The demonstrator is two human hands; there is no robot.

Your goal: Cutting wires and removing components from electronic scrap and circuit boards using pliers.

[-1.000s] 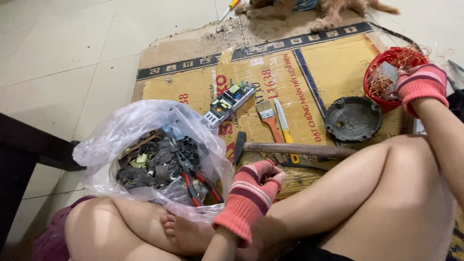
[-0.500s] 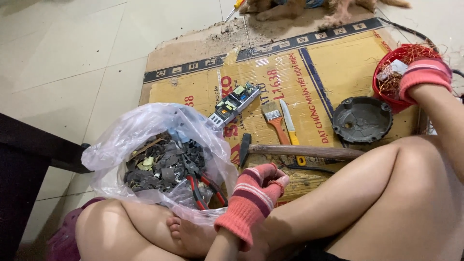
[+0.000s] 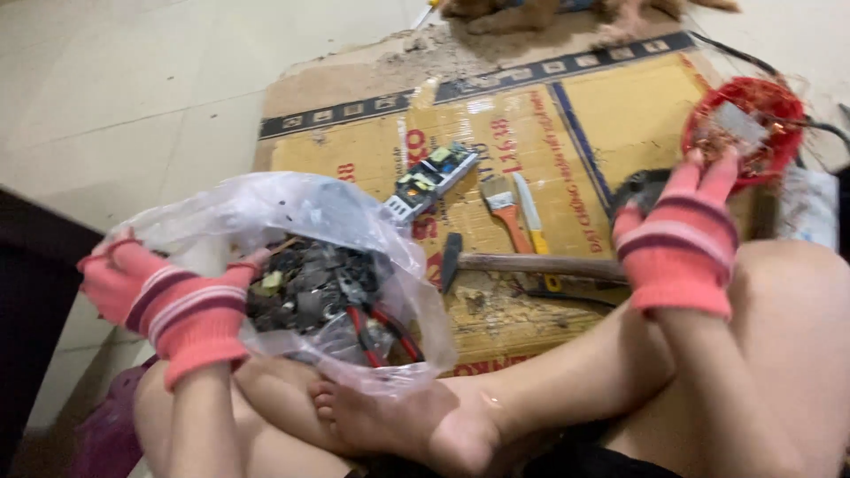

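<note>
1. Left hand [image 3: 164, 301] grips the rim of the plastic bag [image 3: 292, 230] of dark scrap parts
2. Right hand [image 3: 682, 230] hovers open, empty, just below the red basket [image 3: 779, 97]

Two gloved hands show — the left hand [image 3: 168, 305] and the right hand [image 3: 680, 237], each in a pink striped glove. One clear plastic bag [image 3: 292, 217] holds dark scrap parts too many and too jumbled to count, plus one pair of red-handled pliers [image 3: 376, 329]. On one sheet of cardboard [image 3: 611, 111] lie one circuit board [image 3: 431, 181], one paintbrush [image 3: 505, 211], one hammer [image 3: 522, 263] and one yellow-handled tool [image 3: 531, 212]. One red basket [image 3: 753, 124] sits at the right — its copper-coloured contents cannot be counted.
</note>
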